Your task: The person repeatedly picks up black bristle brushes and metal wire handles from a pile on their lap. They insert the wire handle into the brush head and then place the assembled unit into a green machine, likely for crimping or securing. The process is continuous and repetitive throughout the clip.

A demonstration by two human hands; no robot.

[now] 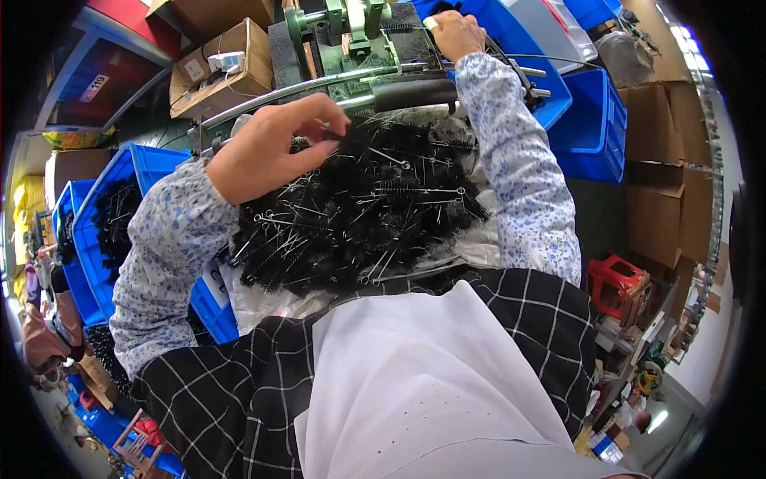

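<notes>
My left hand is over a heap of small black twisted-wire brushes, many with bare wire stems and ring ends. Thumb and fingers curve into a pinch at the bristle end of one wire brush, its ring pointing right. Further off, my right hand is closed at the right side of a greenish metal machine. A small pale piece shows at its fingertips; what the fingers grip is hidden. The heap lies on pale sheeting close to my body.
A curved metal bar with a dark sleeve crosses between the heap and the machine. Blue bins stand left and right, the left one holding more brushes. A cardboard box is left of the machine; a red stool stands right.
</notes>
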